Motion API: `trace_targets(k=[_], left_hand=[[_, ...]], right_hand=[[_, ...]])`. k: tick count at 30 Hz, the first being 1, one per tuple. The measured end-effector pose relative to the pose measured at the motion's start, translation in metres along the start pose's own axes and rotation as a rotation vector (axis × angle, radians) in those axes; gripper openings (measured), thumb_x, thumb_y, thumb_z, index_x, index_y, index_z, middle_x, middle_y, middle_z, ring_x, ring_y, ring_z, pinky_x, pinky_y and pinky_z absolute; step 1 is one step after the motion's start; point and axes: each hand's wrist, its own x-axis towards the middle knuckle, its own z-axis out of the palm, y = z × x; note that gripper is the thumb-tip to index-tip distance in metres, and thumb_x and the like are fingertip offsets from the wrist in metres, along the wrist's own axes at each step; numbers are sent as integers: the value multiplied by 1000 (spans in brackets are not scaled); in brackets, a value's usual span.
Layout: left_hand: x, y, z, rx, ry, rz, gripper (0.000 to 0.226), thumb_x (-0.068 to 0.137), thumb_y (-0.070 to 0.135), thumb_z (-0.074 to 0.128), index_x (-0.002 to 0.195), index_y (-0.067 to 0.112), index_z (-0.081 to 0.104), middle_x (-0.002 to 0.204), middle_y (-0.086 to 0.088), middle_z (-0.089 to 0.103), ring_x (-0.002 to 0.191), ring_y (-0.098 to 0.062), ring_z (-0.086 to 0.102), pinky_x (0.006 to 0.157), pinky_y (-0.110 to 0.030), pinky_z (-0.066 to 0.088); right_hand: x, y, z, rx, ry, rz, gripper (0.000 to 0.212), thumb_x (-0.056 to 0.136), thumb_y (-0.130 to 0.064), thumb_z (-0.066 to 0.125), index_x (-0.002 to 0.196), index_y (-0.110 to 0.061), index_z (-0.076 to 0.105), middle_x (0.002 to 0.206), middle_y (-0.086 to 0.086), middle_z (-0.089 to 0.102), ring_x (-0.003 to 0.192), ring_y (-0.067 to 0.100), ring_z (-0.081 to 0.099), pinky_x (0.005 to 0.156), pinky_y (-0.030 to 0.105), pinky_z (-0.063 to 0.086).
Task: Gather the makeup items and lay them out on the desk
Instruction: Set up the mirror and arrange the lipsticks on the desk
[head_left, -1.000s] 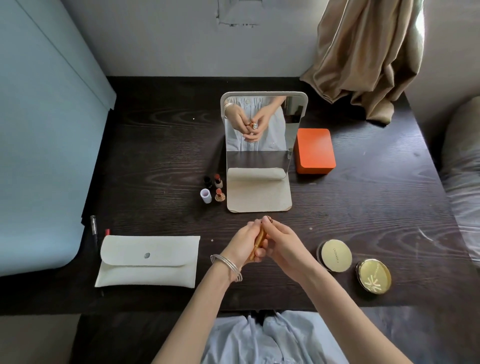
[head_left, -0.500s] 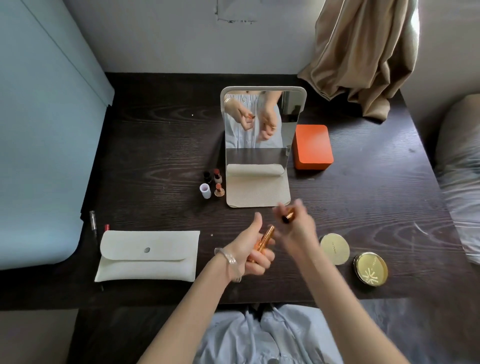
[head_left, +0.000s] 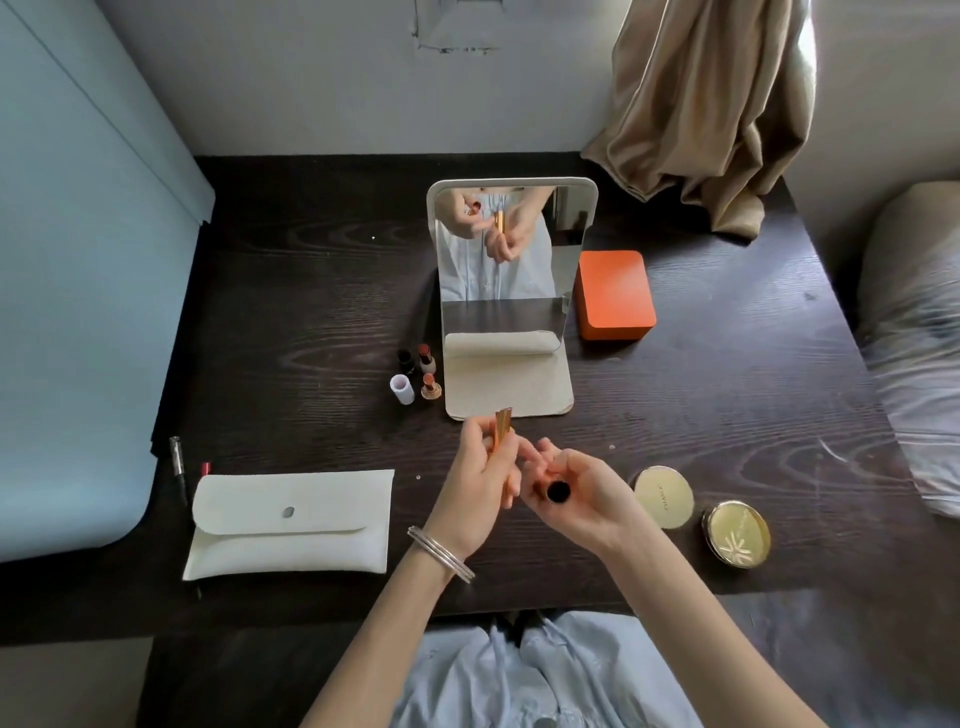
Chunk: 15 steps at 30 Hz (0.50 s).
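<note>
My left hand (head_left: 480, 480) grips a gold lipstick tube (head_left: 502, 423), held upright just in front of the mirror base. Beside it my right hand (head_left: 571, 493) holds the lipstick cap (head_left: 558, 491), its dark opening facing up. Several small lipsticks and a white tube (head_left: 402, 388) stand left of the mirror (head_left: 511, 291). Two round gold compacts (head_left: 664, 496) (head_left: 736, 532) lie on the dark desk (head_left: 311, 312) to the right of my hands. A white pouch (head_left: 291, 522) lies at the front left, with a pencil (head_left: 177, 462) and a red-tipped stick (head_left: 205, 467) behind it.
An orange box (head_left: 615, 296) sits right of the mirror. A beige curtain (head_left: 717, 104) hangs over the back right corner. A light blue panel (head_left: 78, 312) borders the desk's left side, and bedding (head_left: 914, 389) lies at the right.
The two hands pulled the cap off the lipstick and separated. My right hand, which had swung up with the cap, has come back down beside my left; the tube now stands more upright.
</note>
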Motion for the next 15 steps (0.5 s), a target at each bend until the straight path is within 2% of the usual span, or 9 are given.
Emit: trace_targets(k=[2,3,6,7,9,11,13,15], left_hand=[[1,1,0,1,42,-4,11,100,21,35,98,20,46,88,4,66,56,-3,53,56,-17,47],[1,1,0,26,79,-2,15,100,20,36,97,20,50,91,5,67,62,-3,57,60,-16,48],[3,1,3,46,209,-3,16,97,18,44,91,22,58,95,10,68,84,0,64,66,-9,49],[4,1,5,22,234,-17,13,95,19,48,90,24,59,96,10,69,88,0,64,67,-10,49],[4,2,8,4,250,-39,7,90,21,57,88,26,61,95,9,70,91,-2,65,70,-14,50],[3,4,12,-59,239,-44,3,86,19,63,88,22,64,95,7,72,92,-4,66,72,-17,51],[2,6,13,-131,217,-42,5,84,15,66,89,16,65,97,6,73,93,-6,67,73,-19,54],[3,8,11,-106,180,-33,10,82,17,68,91,16,66,97,6,73,94,-6,67,79,-24,55]], right_hand=[[-2,3,-2,-182,-37,-14,18,90,4,34,88,-7,48,68,4,42,46,7,40,40,15,38],[-3,5,-4,-385,-43,-80,16,90,3,38,85,-6,51,69,4,44,45,6,40,38,15,36],[-9,16,-10,-1078,-79,-362,7,87,-7,60,94,-8,61,75,2,60,56,6,51,47,16,38],[-10,19,-13,-1203,-101,-415,14,84,-13,67,97,-11,62,79,-2,64,60,5,55,49,15,39],[-9,24,-16,-1279,-107,-548,21,79,-18,73,97,-14,64,80,-10,66,62,1,54,52,13,40],[-8,25,-16,-1219,-100,-647,20,79,-14,74,94,-9,62,68,-12,61,57,2,49,52,13,39],[-8,22,-17,-1053,-156,-616,27,78,-15,74,96,-4,59,68,-6,57,57,6,44,50,16,37],[-10,18,-19,-935,-220,-575,35,75,-19,75,99,-1,56,72,2,56,60,8,42,50,16,37]])
